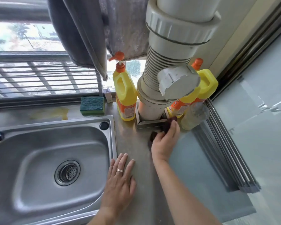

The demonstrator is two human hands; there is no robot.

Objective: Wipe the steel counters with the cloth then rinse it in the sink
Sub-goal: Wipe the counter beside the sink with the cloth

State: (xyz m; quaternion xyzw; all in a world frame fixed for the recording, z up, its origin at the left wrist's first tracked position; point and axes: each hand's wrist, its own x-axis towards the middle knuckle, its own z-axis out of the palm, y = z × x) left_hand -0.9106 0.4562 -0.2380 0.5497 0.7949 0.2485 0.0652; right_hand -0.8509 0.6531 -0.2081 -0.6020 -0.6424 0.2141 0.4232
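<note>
A dark maroon cloth (pixel 167 127) lies bunched on the steel counter (pixel 141 153) at the base of the big white pipe. My right hand (pixel 165 140) covers most of it, fingers curled over the cloth and pressing it against the pipe's steel collar (pixel 148 125). My left hand (pixel 120 177) rests flat on the counter beside the sink's right rim, fingers straight, a ring on one finger. The steel sink (pixel 44 163) fills the lower left, with its strainer drain (pixel 67 172) in the middle.
Yellow detergent bottles stand either side of the white pipe (pixel 165 65): one (pixel 125 96) left, two (pixel 201 88) right, with a clear bottle (pixel 193 117) in front. A green sponge (pixel 92 105) sits behind the sink. A rolled drying rack (pixel 224 153) lies right. Grey towels (pixel 81 33) hang above.
</note>
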